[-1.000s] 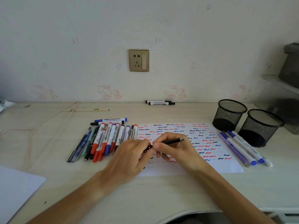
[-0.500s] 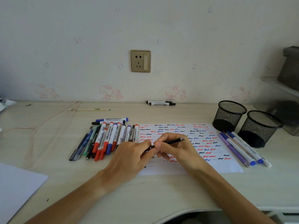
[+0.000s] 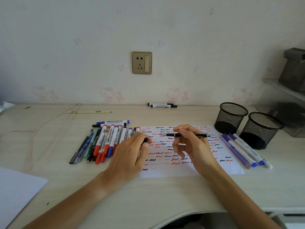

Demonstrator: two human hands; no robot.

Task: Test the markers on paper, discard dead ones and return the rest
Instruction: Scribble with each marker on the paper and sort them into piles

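Observation:
My right hand (image 3: pixel 191 142) holds a thin black pen (image 3: pixel 186 135) level above the test paper (image 3: pixel 231 169), its bare tip pointing left. My left hand (image 3: pixel 132 152) is shut on the pen's black cap (image 3: pixel 145 140), a hand's width left of the tip. The paper is covered in red, blue and black squiggles. A pile of markers and pens (image 3: pixel 105 141) lies left of the paper. Several blue and purple pens (image 3: pixel 242 149) lie to its right.
Two black mesh cups (image 3: pixel 231 118) (image 3: pixel 260 129) stand at the right rear. Two black-capped markers (image 3: pixel 162 105) lie against the wall. A cord (image 3: pixel 33 131) and a chopstick sleeve (image 3: pixel 88 111) lie at the left rear. A white sheet (image 3: pixel 14 192) sits at the front left.
The two hands have pulled apart: the cap came off in my left hand, and my right hand lifted the pen up and to the right.

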